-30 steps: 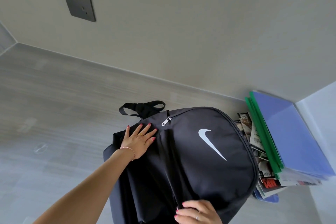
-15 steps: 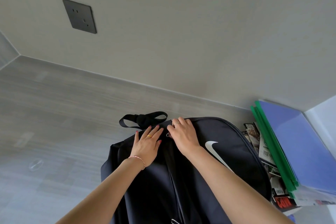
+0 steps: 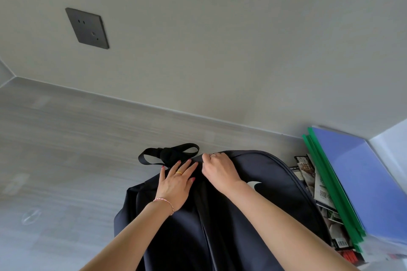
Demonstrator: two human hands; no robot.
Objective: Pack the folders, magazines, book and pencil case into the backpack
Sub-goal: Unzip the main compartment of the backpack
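Observation:
A black backpack (image 3: 275,182) with a white logo lies flat on the grey table, its carry loop (image 3: 167,154) pointing towards the wall. My left hand (image 3: 176,185) presses flat on the bag near its top, fingers spread. My right hand (image 3: 220,169) is curled at the top seam, where the zipper pull was; the pull itself is hidden under the fingers. To the right lies a stack: blue folder (image 3: 361,182) on top, green folders (image 3: 330,187) beneath, magazines (image 3: 317,185) under those. Book and pencil case are not visible.
The grey table (image 3: 66,160) stretches left of the bag. A beige wall (image 3: 220,50) runs behind it with a dark socket plate (image 3: 87,28). A pale surface (image 3: 394,145) borders the stack at far right.
My right hand came up from the bag's bottom edge to its top by the zipper pull. The left hand stayed flat on the bag. The view tilted, shifting the bag lower.

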